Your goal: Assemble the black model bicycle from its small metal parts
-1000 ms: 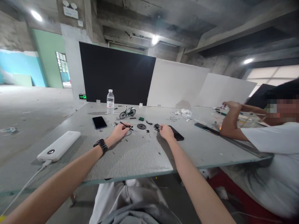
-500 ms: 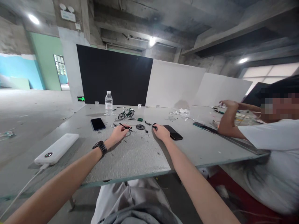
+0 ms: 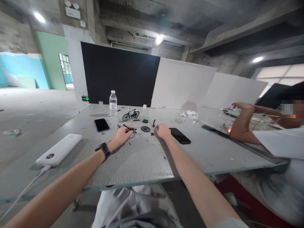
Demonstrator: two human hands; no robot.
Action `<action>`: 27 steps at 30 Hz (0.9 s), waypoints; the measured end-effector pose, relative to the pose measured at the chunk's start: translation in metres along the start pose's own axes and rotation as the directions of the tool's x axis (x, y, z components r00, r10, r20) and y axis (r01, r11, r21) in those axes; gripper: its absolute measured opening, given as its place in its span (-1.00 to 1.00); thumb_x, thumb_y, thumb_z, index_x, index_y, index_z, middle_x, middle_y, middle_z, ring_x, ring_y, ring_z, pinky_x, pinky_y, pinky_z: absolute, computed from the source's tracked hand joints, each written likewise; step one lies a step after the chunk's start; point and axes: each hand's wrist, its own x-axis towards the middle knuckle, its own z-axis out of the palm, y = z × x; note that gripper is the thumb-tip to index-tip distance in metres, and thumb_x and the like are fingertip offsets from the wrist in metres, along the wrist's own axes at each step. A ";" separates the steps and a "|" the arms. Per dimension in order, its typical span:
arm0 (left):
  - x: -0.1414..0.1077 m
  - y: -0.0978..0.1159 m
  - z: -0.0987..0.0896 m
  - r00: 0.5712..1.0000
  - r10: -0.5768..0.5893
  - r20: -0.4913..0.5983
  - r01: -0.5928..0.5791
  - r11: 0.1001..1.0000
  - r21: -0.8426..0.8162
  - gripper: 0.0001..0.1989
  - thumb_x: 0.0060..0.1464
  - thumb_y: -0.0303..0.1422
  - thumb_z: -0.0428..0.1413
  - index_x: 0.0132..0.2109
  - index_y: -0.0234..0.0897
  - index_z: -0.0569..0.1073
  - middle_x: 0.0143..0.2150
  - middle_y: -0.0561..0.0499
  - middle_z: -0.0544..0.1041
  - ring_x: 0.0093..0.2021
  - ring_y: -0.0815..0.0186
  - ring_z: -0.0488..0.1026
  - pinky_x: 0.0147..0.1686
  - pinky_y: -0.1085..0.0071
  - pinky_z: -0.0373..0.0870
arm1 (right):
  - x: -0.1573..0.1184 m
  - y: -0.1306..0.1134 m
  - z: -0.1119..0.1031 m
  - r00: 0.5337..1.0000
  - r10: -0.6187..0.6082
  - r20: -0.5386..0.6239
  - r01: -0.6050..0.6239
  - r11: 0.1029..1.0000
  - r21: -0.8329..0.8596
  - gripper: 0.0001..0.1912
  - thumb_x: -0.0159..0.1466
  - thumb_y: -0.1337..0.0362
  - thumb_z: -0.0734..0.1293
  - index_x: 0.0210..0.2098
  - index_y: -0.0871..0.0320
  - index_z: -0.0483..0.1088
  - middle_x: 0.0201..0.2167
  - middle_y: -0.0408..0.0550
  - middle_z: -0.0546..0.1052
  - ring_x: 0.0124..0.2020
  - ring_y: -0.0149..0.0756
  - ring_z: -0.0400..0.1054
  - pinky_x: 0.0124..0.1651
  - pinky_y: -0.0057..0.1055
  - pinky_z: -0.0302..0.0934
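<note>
My left hand (image 3: 123, 135) has its fingers closed around a thin black bicycle part (image 3: 129, 127), low over the table. Below those fingers is a thin ring (image 3: 132, 135), partly covered. With curled fingers, my right hand (image 3: 163, 131) rests beside a small curved black piece (image 3: 154, 122); whether they touch is unclear, and the inside of the grip is hidden. Between the hands lie a black spoked wheel (image 3: 145, 129) and a small dark part (image 3: 152, 134). Behind them stands a dark green model bicycle (image 3: 130, 115), near a green block (image 3: 145, 121) and a short black bar (image 3: 136, 120).
A black phone (image 3: 180, 135) lies right of my right hand, another phone (image 3: 101, 124) to the left. A water bottle (image 3: 113, 104) stands behind. A white power bank (image 3: 60, 148) with a cable is at left. At right a co-worker's arm (image 3: 242, 122) rests on the table.
The curved black piece has turned from lying crosswise to pointing away from me. The dark item at my right fingertips no longer shows. My left hand stays nearly still. The view has shifted slightly.
</note>
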 end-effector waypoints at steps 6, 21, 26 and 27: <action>-0.001 0.002 0.000 1.000 0.010 0.006 -0.011 1.000 0.026 -0.69 0.15 -0.34 0.08 -0.09 -0.41 0.65 -0.58 0.10 0.38 -0.58 0.35 0.26 -0.53 0.42 0.12 | 0.001 -0.003 -0.001 0.999 -0.043 -0.006 0.043 0.999 -0.017 -0.54 0.51 0.23 0.22 0.36 0.10 0.38 0.36 0.19 0.44 0.21 0.01 0.48 0.14 -0.23 0.36; 0.026 -0.004 -0.040 0.866 -0.010 -0.500 -0.214 0.896 -0.389 -0.75 0.29 -0.18 0.14 -0.21 -0.28 0.53 -0.54 0.13 0.37 -0.54 0.39 0.29 -0.48 0.47 0.22 | -0.020 -0.009 -0.025 0.999 0.040 -0.029 -0.039 0.999 0.019 -0.56 0.52 0.20 0.17 0.33 0.06 0.40 0.31 0.17 0.46 0.17 -0.03 0.49 0.17 -0.19 0.35; 0.030 -0.016 -0.055 0.728 -0.059 -0.683 -0.174 0.947 -0.268 -0.61 0.34 -0.03 0.08 -0.32 -0.23 0.43 -0.53 0.14 0.29 -0.53 0.38 0.23 -0.50 0.46 0.13 | -0.022 -0.007 -0.025 0.988 0.142 0.057 -0.142 0.990 0.002 -0.56 0.49 0.17 0.23 0.29 0.13 0.44 0.18 0.30 0.53 0.14 0.09 0.52 0.12 -0.09 0.39; 0.031 -0.018 -0.057 0.718 -0.058 -0.694 -0.158 0.957 -0.243 -0.60 0.35 -0.02 0.06 -0.33 -0.22 0.41 -0.52 0.14 0.28 -0.52 0.37 0.23 -0.50 0.46 0.12 | -0.021 -0.007 -0.024 0.988 0.141 0.066 -0.141 0.990 0.004 -0.55 0.50 0.16 0.23 0.30 0.12 0.43 0.19 0.29 0.53 0.14 0.09 0.52 0.12 -0.09 0.39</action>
